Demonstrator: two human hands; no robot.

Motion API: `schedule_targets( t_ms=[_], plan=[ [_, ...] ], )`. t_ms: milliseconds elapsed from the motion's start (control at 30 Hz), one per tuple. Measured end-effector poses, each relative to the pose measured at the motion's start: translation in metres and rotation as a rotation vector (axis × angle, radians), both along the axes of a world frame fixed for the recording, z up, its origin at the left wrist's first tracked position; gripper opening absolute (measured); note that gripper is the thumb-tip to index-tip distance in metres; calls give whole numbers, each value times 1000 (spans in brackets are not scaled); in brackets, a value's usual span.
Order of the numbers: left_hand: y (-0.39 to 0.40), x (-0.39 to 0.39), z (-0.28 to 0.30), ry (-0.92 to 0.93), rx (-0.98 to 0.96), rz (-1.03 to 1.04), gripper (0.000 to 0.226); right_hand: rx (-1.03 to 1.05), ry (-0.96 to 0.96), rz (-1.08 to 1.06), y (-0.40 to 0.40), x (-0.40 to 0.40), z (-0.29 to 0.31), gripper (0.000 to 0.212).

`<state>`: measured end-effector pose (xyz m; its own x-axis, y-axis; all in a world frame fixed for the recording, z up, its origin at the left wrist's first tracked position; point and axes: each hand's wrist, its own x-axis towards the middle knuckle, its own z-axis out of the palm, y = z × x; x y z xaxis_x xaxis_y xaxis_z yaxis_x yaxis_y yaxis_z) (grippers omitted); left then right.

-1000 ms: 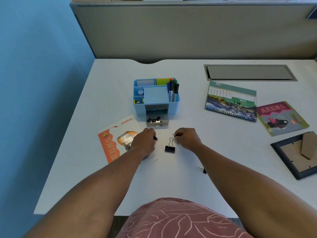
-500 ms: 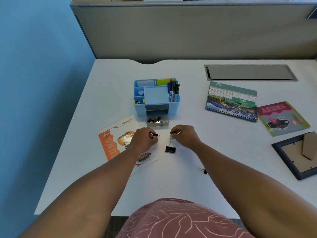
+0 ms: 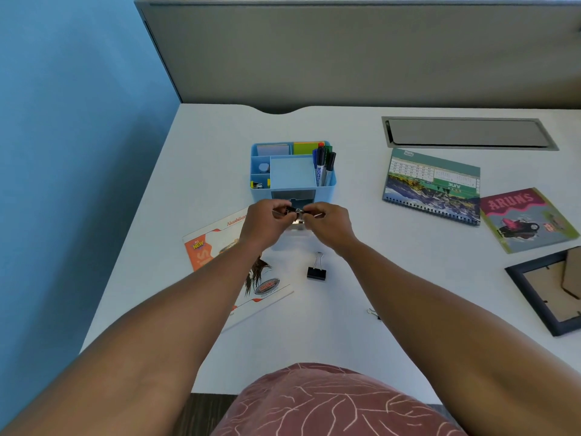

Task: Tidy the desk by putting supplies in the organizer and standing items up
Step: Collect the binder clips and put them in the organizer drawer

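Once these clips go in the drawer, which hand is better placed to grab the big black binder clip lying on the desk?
Right, probably. The binder clip lies just inside the right forearm, below the right hand. The left hand sits farther across, over the flyer.

Both hands (image 3: 300,223) pinch small clips, apparently, above organizer (image 3: 292,171) drawer; binder clip (image 3: 317,270) on desk (image 3: 361,294).

Organizer (image 3: 292,187) was light blue on a white desk (image 3: 345,309). Binder clip (image 3: 316,272) in front of it was black. Flyer (image 3: 213,250) left of it was orange and white.
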<state>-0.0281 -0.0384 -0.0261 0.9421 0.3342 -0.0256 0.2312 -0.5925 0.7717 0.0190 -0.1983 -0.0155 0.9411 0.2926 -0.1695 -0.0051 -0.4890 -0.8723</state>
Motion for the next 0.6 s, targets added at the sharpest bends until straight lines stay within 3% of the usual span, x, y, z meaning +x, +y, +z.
schedule_targets(
  t_ms=[367,600],
  plan=[
    [6,11,1,70,5,53,49,-95,0,42,11,22,8,32],
    [11,4,-3,32,12,139,27,-78,46,-1,-8,27,3,24]
  ],
)
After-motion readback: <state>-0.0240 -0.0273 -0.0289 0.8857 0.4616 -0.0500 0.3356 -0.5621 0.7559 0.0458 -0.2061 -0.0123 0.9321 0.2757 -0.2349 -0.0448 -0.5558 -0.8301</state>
